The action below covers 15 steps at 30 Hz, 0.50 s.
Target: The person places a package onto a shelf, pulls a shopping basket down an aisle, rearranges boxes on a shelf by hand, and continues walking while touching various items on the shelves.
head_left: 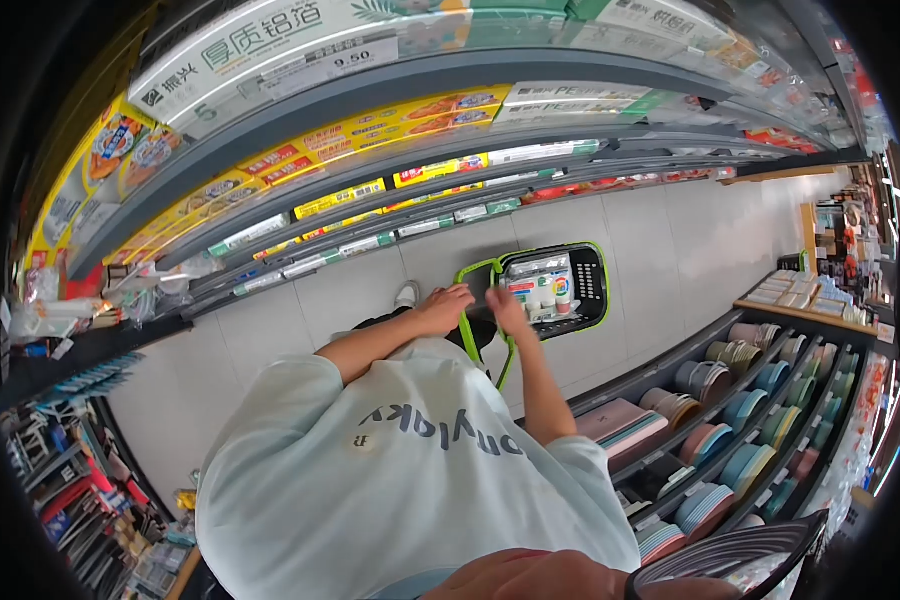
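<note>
A black shopping basket (592, 318) with a lime-green rim is in front of me, slightly to the right. Inside it lies a clear plastic pack (548, 285) holding small pale containers and a round multicoloured label. A lime-green handle (464, 322) rises on the basket's near left side. My left hand (444, 309) is at that handle with its fingers curled, apparently around it. Between the handle and the pack, close to the basket's left edge, is my right hand (507, 308). Motion smears its fingers, and what they touch is unclear.
A shelf (420, 72) of boxed foil and yellow packs curves along the front. To the right, a rack (660, 490) carries stacked bowls and plates. Grey floor tiles (660, 240) run between them. Hanging goods (80, 480) fill the left side. One shoe (407, 294) shows by the left hand.
</note>
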Each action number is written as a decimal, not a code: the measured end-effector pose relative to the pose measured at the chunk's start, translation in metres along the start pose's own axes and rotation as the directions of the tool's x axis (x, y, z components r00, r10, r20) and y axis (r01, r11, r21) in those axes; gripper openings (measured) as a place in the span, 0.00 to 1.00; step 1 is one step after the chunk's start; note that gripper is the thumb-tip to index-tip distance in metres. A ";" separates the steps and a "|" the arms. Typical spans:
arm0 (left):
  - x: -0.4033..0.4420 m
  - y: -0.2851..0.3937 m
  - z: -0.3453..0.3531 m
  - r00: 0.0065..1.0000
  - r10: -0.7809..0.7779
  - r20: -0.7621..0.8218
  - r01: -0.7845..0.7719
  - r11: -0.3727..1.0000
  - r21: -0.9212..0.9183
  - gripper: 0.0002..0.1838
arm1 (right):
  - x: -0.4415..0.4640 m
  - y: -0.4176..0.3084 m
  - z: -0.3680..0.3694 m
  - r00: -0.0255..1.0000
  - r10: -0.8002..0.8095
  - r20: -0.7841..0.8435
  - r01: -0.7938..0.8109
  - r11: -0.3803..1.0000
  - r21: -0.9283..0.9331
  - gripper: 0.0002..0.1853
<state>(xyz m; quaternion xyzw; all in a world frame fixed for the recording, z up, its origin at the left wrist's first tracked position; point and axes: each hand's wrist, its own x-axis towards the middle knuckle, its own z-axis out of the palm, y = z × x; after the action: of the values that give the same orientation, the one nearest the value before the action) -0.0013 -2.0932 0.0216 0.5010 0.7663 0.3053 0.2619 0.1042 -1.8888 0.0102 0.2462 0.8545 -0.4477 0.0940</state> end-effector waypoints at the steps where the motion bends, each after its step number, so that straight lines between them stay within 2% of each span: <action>1: 0.005 -0.008 0.003 0.995 -0.073 0.070 0.080 0.992 -0.095 0.27 | 0.034 0.004 -0.007 0.997 -0.072 -0.031 0.071 0.997 -0.007 0.25; 2: 0.006 -0.006 -0.004 0.991 -0.126 -0.033 0.120 0.983 -0.140 0.29 | 0.058 -0.023 -0.025 0.990 -0.109 -0.085 0.104 0.992 -0.067 0.30; 3: 0.010 -0.003 -0.014 0.974 -0.181 -0.135 0.155 0.970 -0.186 0.32 | 0.081 -0.039 -0.036 0.973 -0.186 -0.139 0.185 0.983 -0.021 0.34; 4: 0.016 -0.009 -0.018 0.912 -0.241 -0.332 0.161 0.955 -0.250 0.35 | 0.105 -0.056 -0.046 0.938 -0.290 -0.188 0.289 0.957 -0.032 0.36; 5: 0.025 -0.018 -0.024 0.807 -0.298 -0.510 0.152 0.939 -0.308 0.37 | 0.128 -0.077 -0.053 0.884 -0.384 -0.267 0.391 0.920 -0.028 0.37; 6: 0.035 -0.020 -0.044 0.697 -0.389 -0.602 0.191 0.911 -0.367 0.38 | 0.147 -0.100 -0.058 0.813 -0.468 -0.347 0.488 0.872 -0.033 0.38; 7: 0.045 -0.017 -0.070 0.567 -0.470 -0.677 0.217 0.878 -0.427 0.38 | 0.155 -0.125 -0.064 0.796 -0.484 -0.363 0.511 0.859 -0.025 0.39; 9: 0.058 -0.014 -0.113 0.456 -0.541 -0.706 0.169 0.832 -0.529 0.38 | 0.168 -0.154 -0.067 0.781 -0.507 -0.365 0.540 0.841 -0.012 0.40; 10: 0.065 -0.017 -0.122 0.442 -0.546 -0.712 0.175 0.830 -0.529 0.38 | 0.173 -0.164 -0.066 0.830 -0.450 -0.330 0.486 0.873 0.033 0.41; 11: 0.073 -0.019 -0.130 0.386 -0.581 -0.716 0.164 0.807 -0.567 0.40 | 0.176 -0.170 -0.063 0.873 -0.392 -0.289 0.429 0.900 0.076 0.42; 12: 0.079 -0.020 -0.137 0.332 -0.612 -0.718 0.149 0.786 -0.600 0.42 | 0.176 -0.174 -0.061 0.872 -0.402 -0.280 0.439 0.894 0.082 0.42; 15: 0.086 -0.021 -0.153 0.279 -0.640 -0.716 0.181 0.768 -0.615 0.43 | 0.178 -0.183 -0.059 0.915 -0.358 -0.187 0.377 0.923 0.080 0.47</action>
<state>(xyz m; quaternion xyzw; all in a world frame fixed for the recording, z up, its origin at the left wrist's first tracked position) -0.1536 -2.0512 0.1013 -0.0380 0.8000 0.5984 -0.0227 -0.1378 -1.8689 0.1084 0.1231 0.8633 -0.4829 -0.0791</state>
